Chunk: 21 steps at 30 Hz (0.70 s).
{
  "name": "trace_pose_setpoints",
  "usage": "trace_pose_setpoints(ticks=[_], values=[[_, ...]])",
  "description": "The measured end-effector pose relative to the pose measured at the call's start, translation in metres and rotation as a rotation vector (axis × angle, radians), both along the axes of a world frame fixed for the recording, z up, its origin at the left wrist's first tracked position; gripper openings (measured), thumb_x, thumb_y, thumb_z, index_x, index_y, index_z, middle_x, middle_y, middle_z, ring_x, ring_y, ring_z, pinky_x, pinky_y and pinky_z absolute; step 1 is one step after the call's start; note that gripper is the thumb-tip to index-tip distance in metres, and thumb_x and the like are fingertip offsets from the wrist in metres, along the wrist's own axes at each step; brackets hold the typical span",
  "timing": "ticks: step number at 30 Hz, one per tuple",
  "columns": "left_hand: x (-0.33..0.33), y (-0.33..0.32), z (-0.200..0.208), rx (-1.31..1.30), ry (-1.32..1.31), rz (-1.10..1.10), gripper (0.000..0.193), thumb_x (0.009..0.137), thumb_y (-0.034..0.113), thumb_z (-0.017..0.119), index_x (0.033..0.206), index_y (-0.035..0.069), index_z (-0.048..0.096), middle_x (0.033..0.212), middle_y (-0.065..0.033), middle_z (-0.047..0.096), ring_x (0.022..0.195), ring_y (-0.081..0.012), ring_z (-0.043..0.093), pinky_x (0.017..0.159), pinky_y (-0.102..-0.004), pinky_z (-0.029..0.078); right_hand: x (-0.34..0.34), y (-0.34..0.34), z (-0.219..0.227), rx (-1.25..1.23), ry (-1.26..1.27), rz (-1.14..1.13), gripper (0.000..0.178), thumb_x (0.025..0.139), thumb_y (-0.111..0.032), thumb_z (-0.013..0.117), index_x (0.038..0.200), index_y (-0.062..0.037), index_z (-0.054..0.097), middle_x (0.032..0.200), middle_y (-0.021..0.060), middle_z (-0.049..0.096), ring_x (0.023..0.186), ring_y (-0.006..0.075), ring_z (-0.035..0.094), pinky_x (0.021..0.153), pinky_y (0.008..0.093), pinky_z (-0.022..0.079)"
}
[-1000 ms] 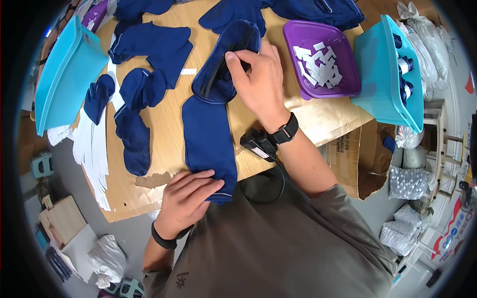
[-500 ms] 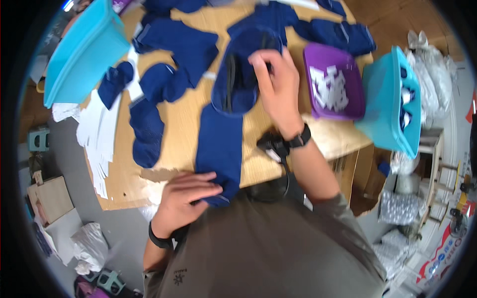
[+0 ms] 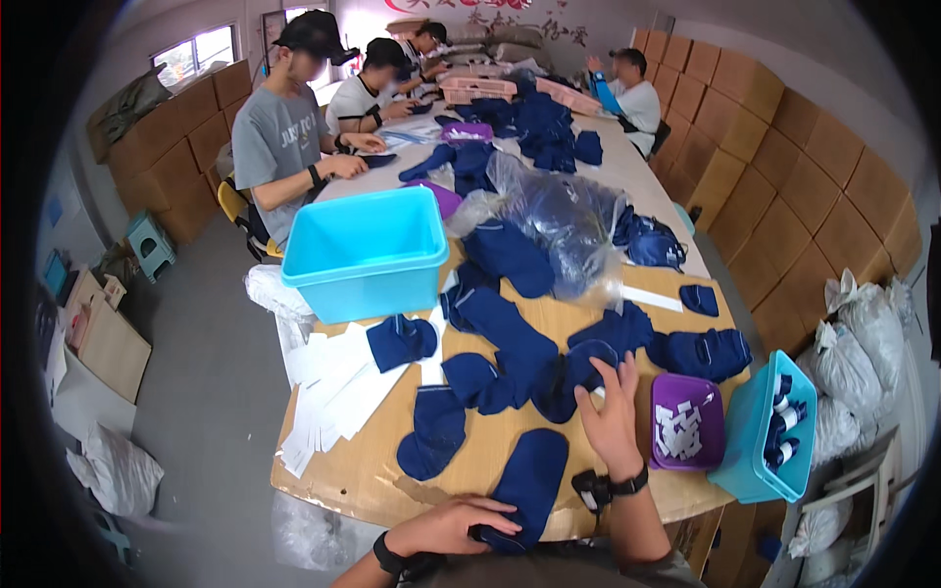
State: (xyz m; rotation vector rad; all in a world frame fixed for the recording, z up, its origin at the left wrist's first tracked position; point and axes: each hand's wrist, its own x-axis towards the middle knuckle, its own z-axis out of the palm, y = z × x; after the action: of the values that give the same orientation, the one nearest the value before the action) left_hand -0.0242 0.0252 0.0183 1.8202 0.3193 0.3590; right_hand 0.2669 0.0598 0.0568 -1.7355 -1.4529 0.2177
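Note:
A dark blue sock-like cloth piece lies flat at the near edge of the table, its rounded end pointing away. My left hand grips its near end, fingers stretched over the top; the thumb is mostly hidden. My right hand is open, thumb and fingers apart, beside a rounded dark blue cloth piece and not closed on it. More pieces of this kind lie around: a curved one to the left and a folded one by the paper strips.
White paper strips lie fanned at left near an empty turquoise bin. At right stand a purple tray of white slips and a turquoise bin with banded rolls. Clear plastic bags and several co-workers are farther back.
The view has lifted, showing the far table and co-workers. My right hand has moved off the oval blue piece with black inside and opened. My left hand stays on the near cloth.

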Motion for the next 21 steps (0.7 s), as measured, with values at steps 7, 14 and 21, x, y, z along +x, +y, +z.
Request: trace_pose_setpoints(ticks=[7,14,21], values=[[-0.003,0.01,-0.002,-0.031,0.075,-0.068,0.052,0.075,0.005,0.075,0.124,0.017,0.068,0.14,-0.0097,0.057,0.125,-0.0282,0.054,0.102,-0.0363,0.044,-0.022,-0.071,0.023,-0.412,-0.06,0.053,0.036,0.08,-0.035,0.076,0.101,-0.0072,0.065,0.101,0.0163,0.065,0.088,0.0372,0.067,0.073,0.0443,0.053],[0.004,0.0,-0.001,0.124,0.017,0.069,0.037,0.077,0.009,0.078,0.114,0.015,0.074,0.128,-0.0109,0.065,0.116,-0.028,0.062,0.099,-0.0368,0.046,-0.037,-0.081,-0.027,-0.265,-0.264,-0.097,0.059,0.077,-0.047,0.074,0.113,-0.0034,0.06,0.093,0.015,0.064,0.085,0.0364,0.067,0.072,0.0454,0.054],[0.002,-0.011,-0.008,0.127,-0.044,0.171,0.036,0.077,0.012,0.077,0.112,0.013,0.073,0.121,-0.0108,0.069,0.114,-0.0283,0.064,0.1,-0.0387,0.046,-0.039,-0.065,-0.034,-0.375,-0.032,0.014,0.035,0.072,-0.033,0.082,0.088,-0.0052,0.069,0.094,0.0123,0.066,0.077,0.0262,0.068,0.069,0.0356,0.054]])
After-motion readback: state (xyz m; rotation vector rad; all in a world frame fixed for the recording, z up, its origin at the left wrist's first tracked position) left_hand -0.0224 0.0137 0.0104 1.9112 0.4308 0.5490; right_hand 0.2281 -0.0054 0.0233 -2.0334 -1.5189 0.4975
